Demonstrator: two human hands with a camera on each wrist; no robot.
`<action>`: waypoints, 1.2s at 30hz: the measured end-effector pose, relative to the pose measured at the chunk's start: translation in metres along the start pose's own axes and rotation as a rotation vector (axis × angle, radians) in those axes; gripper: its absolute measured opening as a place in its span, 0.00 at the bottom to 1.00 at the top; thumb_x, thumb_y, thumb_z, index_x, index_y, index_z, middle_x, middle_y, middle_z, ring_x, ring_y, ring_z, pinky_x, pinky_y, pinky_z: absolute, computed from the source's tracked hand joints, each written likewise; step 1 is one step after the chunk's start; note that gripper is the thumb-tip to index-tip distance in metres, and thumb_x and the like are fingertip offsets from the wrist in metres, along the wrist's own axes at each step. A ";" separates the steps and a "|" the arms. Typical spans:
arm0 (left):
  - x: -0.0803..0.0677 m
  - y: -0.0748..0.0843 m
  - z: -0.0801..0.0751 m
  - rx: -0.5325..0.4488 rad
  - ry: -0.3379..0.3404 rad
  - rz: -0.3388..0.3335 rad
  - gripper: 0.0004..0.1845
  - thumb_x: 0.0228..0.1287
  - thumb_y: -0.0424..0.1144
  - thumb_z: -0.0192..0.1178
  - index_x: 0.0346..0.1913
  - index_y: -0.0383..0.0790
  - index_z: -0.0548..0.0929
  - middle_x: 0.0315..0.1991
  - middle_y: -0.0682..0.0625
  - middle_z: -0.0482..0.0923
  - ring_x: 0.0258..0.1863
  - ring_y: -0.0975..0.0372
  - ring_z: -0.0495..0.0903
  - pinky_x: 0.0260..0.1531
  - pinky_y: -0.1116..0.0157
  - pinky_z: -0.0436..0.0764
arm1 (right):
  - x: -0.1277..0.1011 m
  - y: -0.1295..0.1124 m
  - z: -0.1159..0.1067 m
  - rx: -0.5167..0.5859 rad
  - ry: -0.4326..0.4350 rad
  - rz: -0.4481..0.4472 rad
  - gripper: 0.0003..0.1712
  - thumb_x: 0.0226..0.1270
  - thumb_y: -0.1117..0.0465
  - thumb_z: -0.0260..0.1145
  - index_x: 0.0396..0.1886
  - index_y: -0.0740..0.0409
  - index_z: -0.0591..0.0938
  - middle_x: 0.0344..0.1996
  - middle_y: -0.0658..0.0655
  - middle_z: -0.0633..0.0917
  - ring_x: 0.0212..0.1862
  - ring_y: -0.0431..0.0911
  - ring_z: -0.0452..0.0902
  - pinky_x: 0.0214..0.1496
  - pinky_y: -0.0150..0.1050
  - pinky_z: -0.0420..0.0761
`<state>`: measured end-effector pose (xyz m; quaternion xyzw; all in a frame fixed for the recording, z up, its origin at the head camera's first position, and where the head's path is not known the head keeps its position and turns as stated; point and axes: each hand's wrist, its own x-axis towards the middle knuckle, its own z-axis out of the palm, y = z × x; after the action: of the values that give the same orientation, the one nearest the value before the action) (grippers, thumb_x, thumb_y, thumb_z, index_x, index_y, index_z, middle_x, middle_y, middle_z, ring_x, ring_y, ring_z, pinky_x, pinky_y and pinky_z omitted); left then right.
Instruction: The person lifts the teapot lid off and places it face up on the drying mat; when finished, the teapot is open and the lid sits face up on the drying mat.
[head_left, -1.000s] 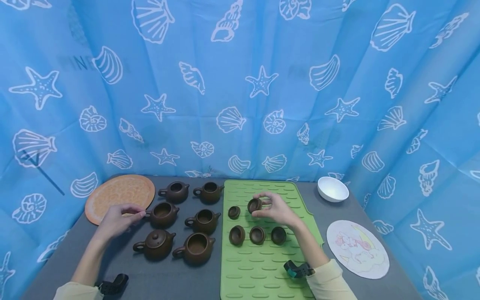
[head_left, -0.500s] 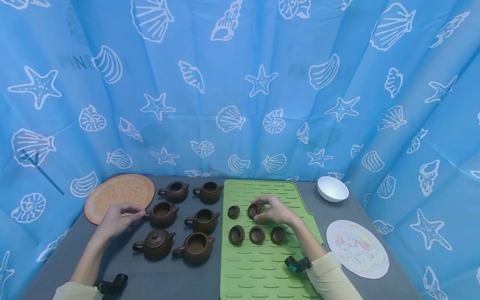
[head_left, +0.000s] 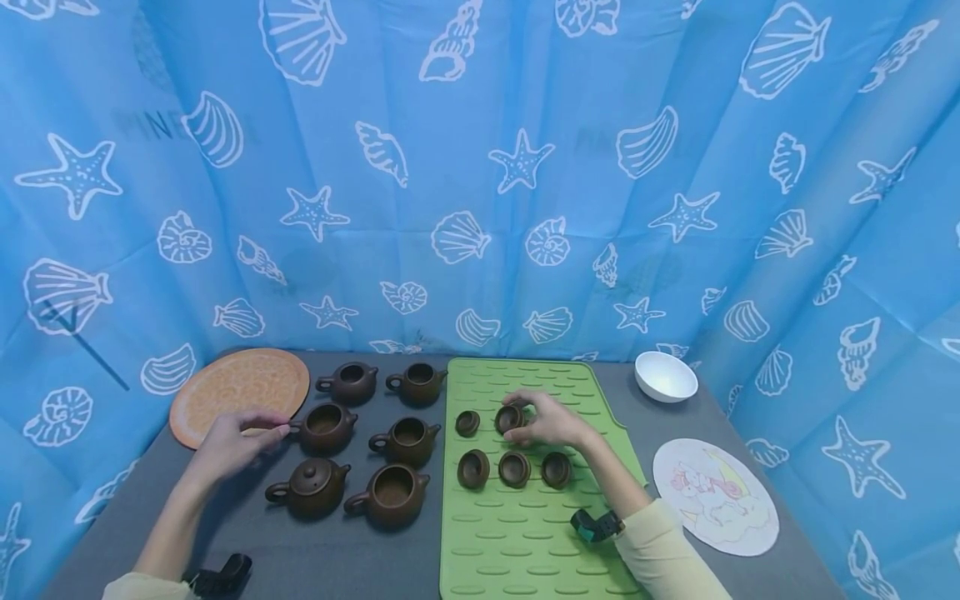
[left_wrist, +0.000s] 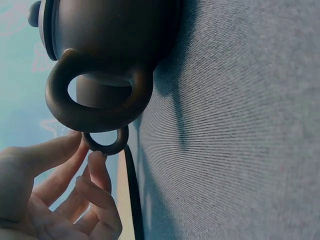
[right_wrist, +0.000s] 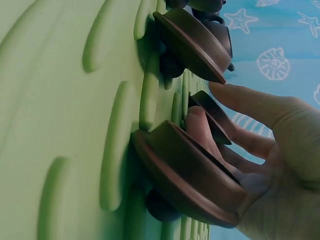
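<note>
In the head view my left hand (head_left: 234, 443) reaches a brown teapot (head_left: 326, 427) without a lid. Thumb and fingertips pinch its loop handle (left_wrist: 107, 148), as the left wrist view shows. A lidded teapot (head_left: 311, 487) stands just nearer, its big handle (left_wrist: 100, 120) partly covering the held one. Over the green mat (head_left: 487, 533), my right hand (head_left: 553, 419) has its thumb and fingers round a small upturned teapot lid (head_left: 509, 420). That lid (right_wrist: 215, 120) lies tilted low at the mat in the right wrist view, partly hidden behind a nearer lid (right_wrist: 190, 175).
Several more upturned lids (head_left: 514, 470) lie on the mat near my right hand. Other open teapots (head_left: 394, 497) stand left of the mat. A round orange-brown board (head_left: 240, 387) is at back left, a white bowl (head_left: 666, 377) and a round picture mat (head_left: 716, 497) at right.
My right hand has lowered the lid onto the mat; it was tilted more upright and slightly higher a second ago. My left hand stays at the teapot handle.
</note>
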<state>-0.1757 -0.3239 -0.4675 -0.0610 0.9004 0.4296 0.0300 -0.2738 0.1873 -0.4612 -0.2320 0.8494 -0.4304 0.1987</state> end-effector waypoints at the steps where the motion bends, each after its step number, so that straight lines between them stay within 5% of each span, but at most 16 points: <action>1: -0.001 0.000 0.000 -0.006 -0.005 -0.001 0.23 0.80 0.46 0.65 0.64 0.30 0.84 0.54 0.33 0.88 0.47 0.52 0.90 0.36 0.60 0.89 | 0.000 0.000 -0.001 0.004 0.000 0.003 0.39 0.70 0.65 0.77 0.75 0.73 0.72 0.71 0.79 0.73 0.37 0.51 0.92 0.43 0.45 0.94; 11: -0.010 -0.008 -0.003 -0.006 -0.008 -0.035 0.24 0.79 0.46 0.66 0.66 0.30 0.83 0.54 0.35 0.89 0.44 0.59 0.87 0.32 0.62 0.86 | -0.005 -0.010 -0.001 0.009 0.091 -0.042 0.35 0.76 0.63 0.73 0.75 0.72 0.72 0.71 0.78 0.75 0.28 0.61 0.88 0.35 0.43 0.91; 17: -0.019 -0.013 0.000 0.014 -0.001 -0.053 0.22 0.79 0.46 0.66 0.63 0.32 0.86 0.53 0.38 0.90 0.41 0.61 0.85 0.31 0.63 0.84 | -0.009 -0.026 0.009 0.056 0.136 -0.113 0.30 0.76 0.63 0.73 0.72 0.67 0.76 0.69 0.76 0.79 0.17 0.47 0.75 0.28 0.39 0.86; 21: -0.027 -0.016 0.003 0.033 0.003 -0.051 0.21 0.79 0.47 0.66 0.62 0.34 0.87 0.51 0.41 0.90 0.40 0.62 0.84 0.32 0.64 0.83 | -0.008 -0.038 0.019 0.092 0.133 -0.153 0.27 0.76 0.63 0.72 0.71 0.64 0.78 0.67 0.74 0.80 0.18 0.42 0.75 0.31 0.44 0.88; 30: -0.046 -0.015 0.007 -0.018 -0.038 -0.103 0.23 0.78 0.51 0.67 0.62 0.36 0.88 0.46 0.48 0.90 0.36 0.63 0.83 0.31 0.64 0.84 | -0.001 -0.062 0.058 0.232 0.058 -0.209 0.22 0.77 0.65 0.71 0.67 0.63 0.80 0.63 0.76 0.82 0.32 0.50 0.88 0.34 0.42 0.89; 36: -0.053 -0.016 0.010 -0.038 -0.043 -0.146 0.23 0.77 0.53 0.68 0.60 0.37 0.89 0.45 0.50 0.91 0.39 0.62 0.84 0.31 0.63 0.85 | 0.008 -0.086 0.088 0.232 0.011 -0.287 0.22 0.76 0.65 0.72 0.65 0.66 0.81 0.62 0.71 0.85 0.31 0.51 0.88 0.36 0.57 0.91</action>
<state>-0.1215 -0.3213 -0.4805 -0.1178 0.8844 0.4447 0.0793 -0.2142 0.0816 -0.4400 -0.3241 0.7531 -0.5508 0.1562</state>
